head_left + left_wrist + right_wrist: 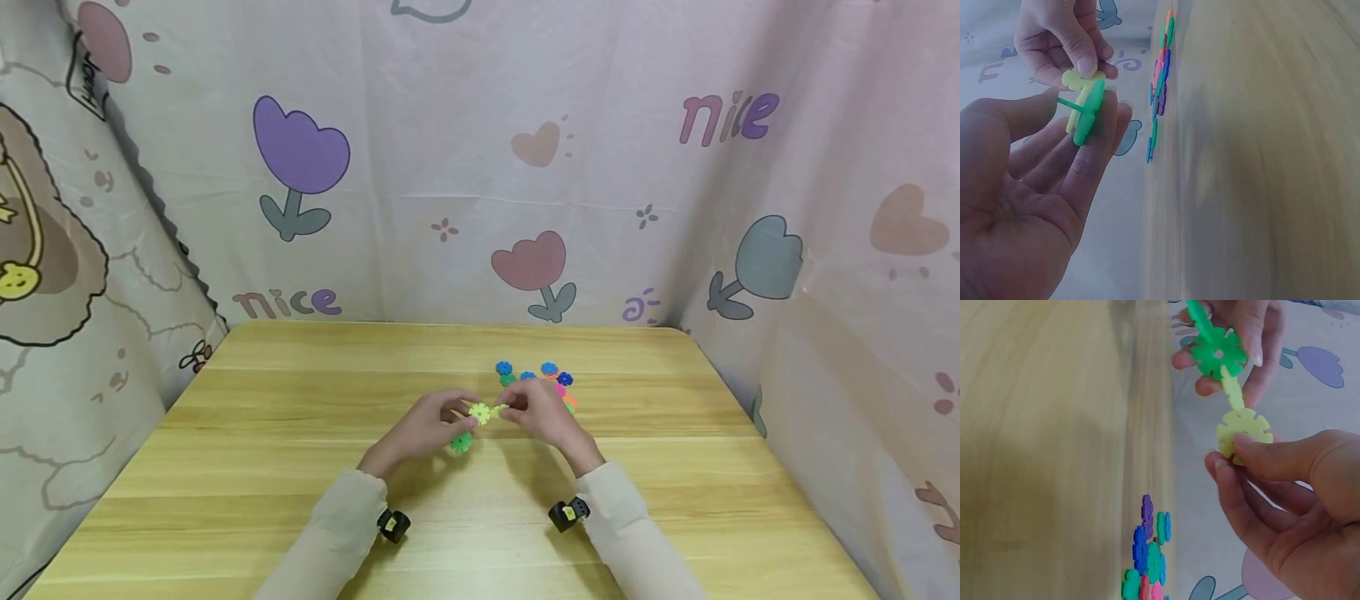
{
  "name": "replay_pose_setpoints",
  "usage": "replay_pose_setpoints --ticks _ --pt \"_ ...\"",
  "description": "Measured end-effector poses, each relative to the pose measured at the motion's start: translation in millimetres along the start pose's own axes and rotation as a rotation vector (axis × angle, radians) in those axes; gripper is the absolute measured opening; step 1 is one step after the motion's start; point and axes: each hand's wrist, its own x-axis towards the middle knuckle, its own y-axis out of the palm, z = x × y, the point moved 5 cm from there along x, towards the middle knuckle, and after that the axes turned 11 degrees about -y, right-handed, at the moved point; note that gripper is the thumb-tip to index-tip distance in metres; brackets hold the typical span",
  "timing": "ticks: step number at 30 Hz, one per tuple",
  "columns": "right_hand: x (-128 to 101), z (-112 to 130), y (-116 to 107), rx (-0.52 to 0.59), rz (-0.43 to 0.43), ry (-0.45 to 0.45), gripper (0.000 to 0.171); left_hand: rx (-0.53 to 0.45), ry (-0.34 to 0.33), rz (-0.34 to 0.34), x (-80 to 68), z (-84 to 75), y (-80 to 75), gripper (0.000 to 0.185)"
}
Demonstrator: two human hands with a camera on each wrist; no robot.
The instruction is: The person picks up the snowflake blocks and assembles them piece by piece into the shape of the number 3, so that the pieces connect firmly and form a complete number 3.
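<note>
In the middle of the head view, both hands met above the wooden table [300, 500]. The left hand [420, 429] held a small chain of snowflake discs: its fingertips [1254, 337] were curled around a green disc [1218, 354] in the upper right of the right wrist view. A pale yellow-green disc [1232, 387], seen edge-on, was slotted into that green one. A second green disc [461, 442] hung just below the left hand in the head view.

The right hand [543, 410] pinched a yellow disc [1244, 430] between thumb and fingers, and this disc was touching the lower end of the edge-on piece. I could not tell if it was fully pushed in.

Behind the right hand, towards the far side of the table, a pile of loose discs [536, 377] in blue, green, pink and orange lay flat on the wood. A cloth with tulips [300, 158] hung behind the table.
</note>
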Motion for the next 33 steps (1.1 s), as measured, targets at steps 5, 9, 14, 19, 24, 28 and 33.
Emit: replay_pose_setpoints --ticks 5,9,14,19,24,28,33 --pt "2 3 1 -0.029 -0.044 -0.041 0.006 -0.016 -0.024 0.003 0.4 0.2 0.0 0.039" --pt "3 2 2 -0.042 -0.059 -0.057 0.007 -0.029 -0.032 0.013 1.5 -0.3 1.0 0.041" --pt "4 5 2 -0.081 -0.102 -0.100 0.002 -0.031 -0.015 0.016 2.6 -2.9 1.7 0.041" --pt "5 11 3 -0.145 -0.150 -0.154 0.006 -0.052 -0.009 0.027 4.7 -4.1 2.0 0.040" --pt "6 16 6 -0.195 -0.167 -0.215 0.010 -0.067 -0.033 0.028 4.8 -5.1 1.9 0.041" --pt "7 14 5 -0.144 -0.164 -0.214 0.007 -0.091 -0.039 0.005 3.9 -3.4 -0.2 0.039" --pt "7 9 1 -0.086 -0.147 -0.188 0.006 -0.128 -0.024 0.000 2.4 -1.4 -2.8 0.039"
